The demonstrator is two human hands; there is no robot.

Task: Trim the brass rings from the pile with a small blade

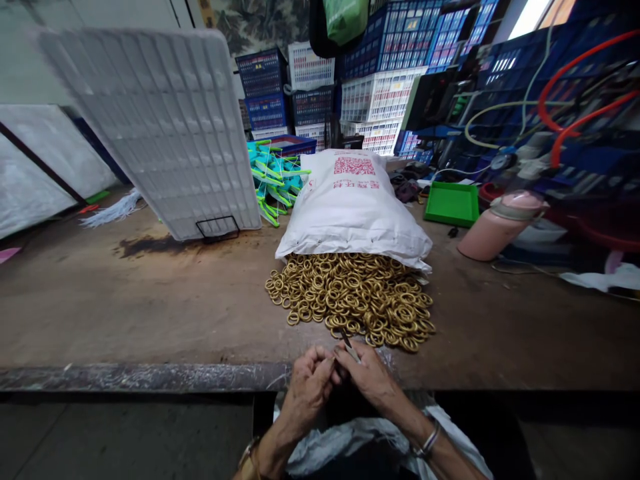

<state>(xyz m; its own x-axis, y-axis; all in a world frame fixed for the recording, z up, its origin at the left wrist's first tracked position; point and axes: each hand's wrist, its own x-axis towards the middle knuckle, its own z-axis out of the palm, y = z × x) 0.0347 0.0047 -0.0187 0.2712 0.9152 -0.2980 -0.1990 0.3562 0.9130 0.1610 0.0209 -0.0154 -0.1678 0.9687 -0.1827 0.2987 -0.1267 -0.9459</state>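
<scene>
At the brown wooden table's (150, 320) near edge, the right hand (369, 375) holds a slim, seemingly bladed tool (352, 352); beside it the left hand (311, 381) bunches its fingers, contents unclear. Round gold-coloured rings (350, 297) lie heaped just beyond, against a white sack (350, 207).

Rings (353, 293) before sack (353, 210) (bottle (499, 228) right)
</scene>
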